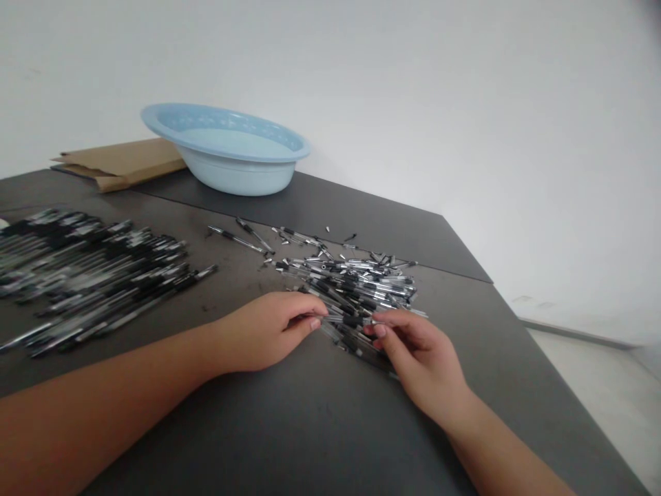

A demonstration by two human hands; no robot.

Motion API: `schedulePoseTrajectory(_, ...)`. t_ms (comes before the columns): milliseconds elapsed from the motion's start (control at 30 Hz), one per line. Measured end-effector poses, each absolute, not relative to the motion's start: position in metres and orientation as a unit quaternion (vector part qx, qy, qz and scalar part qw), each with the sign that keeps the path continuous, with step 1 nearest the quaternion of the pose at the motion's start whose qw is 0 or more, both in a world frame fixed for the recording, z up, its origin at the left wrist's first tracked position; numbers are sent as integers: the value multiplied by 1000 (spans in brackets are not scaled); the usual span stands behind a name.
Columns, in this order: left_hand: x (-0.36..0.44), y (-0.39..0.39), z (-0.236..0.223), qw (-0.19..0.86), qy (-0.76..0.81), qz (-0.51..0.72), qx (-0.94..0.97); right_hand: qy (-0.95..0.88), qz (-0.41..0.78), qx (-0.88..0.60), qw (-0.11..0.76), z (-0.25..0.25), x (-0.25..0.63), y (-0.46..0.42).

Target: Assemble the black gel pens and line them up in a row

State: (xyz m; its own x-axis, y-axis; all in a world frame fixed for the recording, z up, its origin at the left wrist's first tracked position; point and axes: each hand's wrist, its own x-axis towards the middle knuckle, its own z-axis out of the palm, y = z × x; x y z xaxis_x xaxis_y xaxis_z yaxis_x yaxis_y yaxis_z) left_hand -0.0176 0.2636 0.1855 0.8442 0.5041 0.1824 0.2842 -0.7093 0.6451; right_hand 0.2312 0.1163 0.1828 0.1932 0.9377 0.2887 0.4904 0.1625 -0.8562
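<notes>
our left hand [273, 331] and right hand [426, 358] each pinching one end of a pen [348, 320] in a closed grip, just above a pile of pens and parts [361, 282] on our gray surface [248, 427], no writing we can read, everything slightly blurred

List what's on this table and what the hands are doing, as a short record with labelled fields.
left hand: the left hand pinches one end of a pen
right hand: the right hand pinches its other end
near hands: jumbled pile of pens and small parts
at left: large group of pens, roughly side by side
at back: light blue basin, brown paper packaging beside it
surface: dark grey table
unclear: fine pen details, blurred
</notes>
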Motion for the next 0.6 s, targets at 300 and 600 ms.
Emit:
schedulePoseTrajectory(300, -20, 262, 191, 269, 190, 196, 924, -654, 213, -634, 353, 189, 231, 120)
schedulePoseTrajectory(600, -19, 260, 189, 292, 205, 191, 915, -698, 108, -600, 376, 196, 234, 119)
